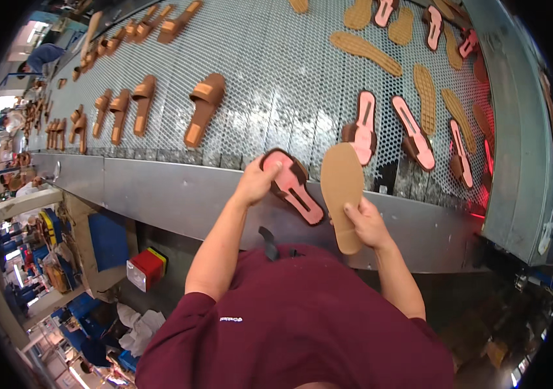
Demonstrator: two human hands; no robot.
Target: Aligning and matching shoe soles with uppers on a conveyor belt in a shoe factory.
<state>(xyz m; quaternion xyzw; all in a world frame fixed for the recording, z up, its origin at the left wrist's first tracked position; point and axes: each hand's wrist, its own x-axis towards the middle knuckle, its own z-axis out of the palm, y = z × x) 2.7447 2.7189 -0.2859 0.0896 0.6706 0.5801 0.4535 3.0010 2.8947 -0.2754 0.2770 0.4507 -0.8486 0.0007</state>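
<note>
My left hand (255, 183) grips a dark brown sandal upper (296, 191) by its toe end, its pink underside with a dark slot facing up. In my right hand (368, 223) is a tan shoe sole (341, 185), smooth side up, with the thumb lying on it near the narrow end. Both pieces are held side by side above the near metal edge of the conveyor, apart from each other. Just beyond the sole, another pink-bottomed sandal upper (365, 126) lies on the mesh belt.
The mesh conveyor belt (276, 58) carries finished brown sandals (205, 109) on the left. Tan patterned soles (424, 97) and pink-bottomed uppers (412, 133) lie on the right, beside a grey metal machine housing (516, 129) with red glow. A metal rail (179, 194) borders the belt.
</note>
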